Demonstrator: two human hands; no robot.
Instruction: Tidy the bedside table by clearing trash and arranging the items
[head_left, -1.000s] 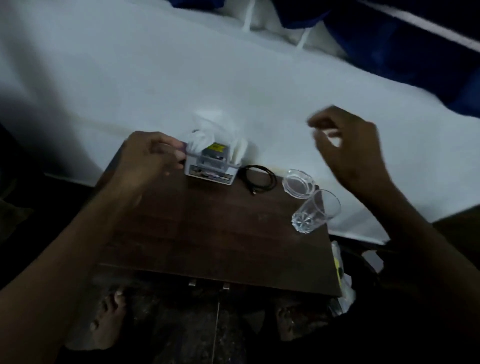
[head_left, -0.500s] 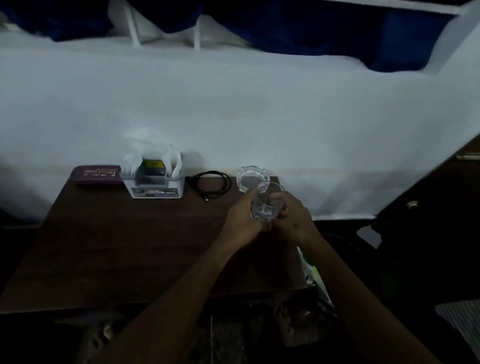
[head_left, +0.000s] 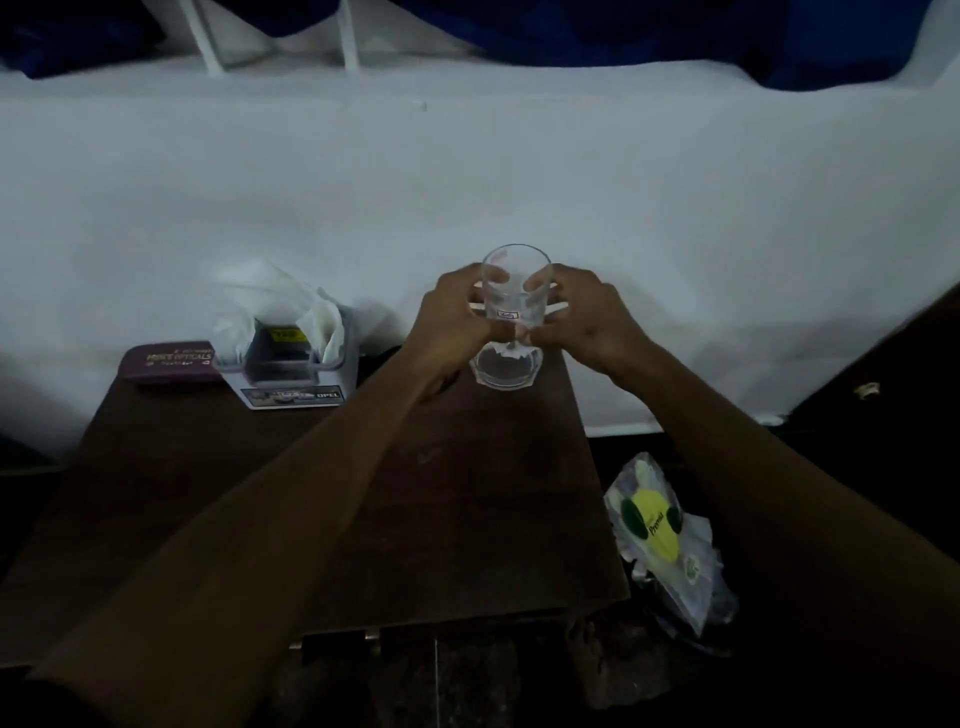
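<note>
A clear drinking glass (head_left: 514, 291) stands upright at the back right of the dark wooden bedside table (head_left: 457, 509). My left hand (head_left: 452, 325) grips it from the left and my right hand (head_left: 587, 317) from the right. Its base appears to rest on a clear glass lid or dish (head_left: 506, 370). A white holder (head_left: 296, 364) stuffed with white tissues stands at the back left. Beside it lies a maroon spectacle case (head_left: 166, 361). My left forearm hides the black cable.
A white bed sheet (head_left: 467, 197) runs along the table's far edge. A plastic bag (head_left: 670, 540) with a yellow-green label and crumpled paper hangs off the table's right side. A bare foot (head_left: 587, 636) shows on the floor below.
Both hands have lifted the glass and set it upright further back, over the clear lid. The view has moved closer to the table.
</note>
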